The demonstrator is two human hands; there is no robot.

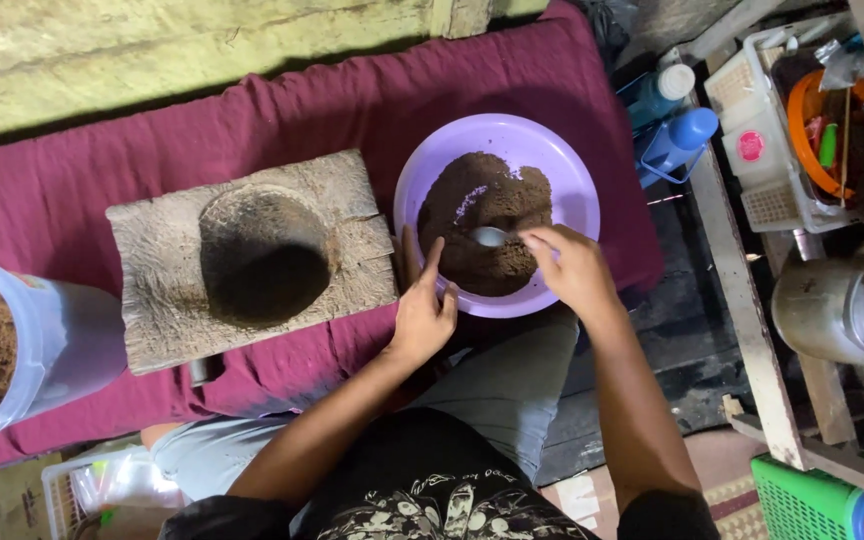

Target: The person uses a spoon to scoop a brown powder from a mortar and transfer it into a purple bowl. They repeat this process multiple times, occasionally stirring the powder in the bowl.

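Forearms reach forward from the lap toward the purple bowl point(497, 215), taken as landmark. Left hand point(424, 312) rests on the bowl's near-left rim, thumb and index finger spread apart, grip closed on nothing, only steadying. Right hand point(574, 268) sits over the near-right rim, fingers pinched together on the handle of a metal spoon point(490, 236), whose head lies on the mound of brown ground powder point(482, 222) inside the bowl. Bowl stands on a maroon cloth point(72, 190), a soft footing. Left of the bowl: a worn stone mortar block point(252, 260) with a dark hollow; farther left, a white bucket point(52, 350) holding more brown material. Right of the bowl and beyond: two blue bottles point(677, 125) and a white basket point(772, 130). Risk, judged: the heap stands high near the rim, so a hard scoop could push powder over onto the cloth; pressing on the rim could tip the bowl on the soft cloth; a loose pinch could drop the spoon.
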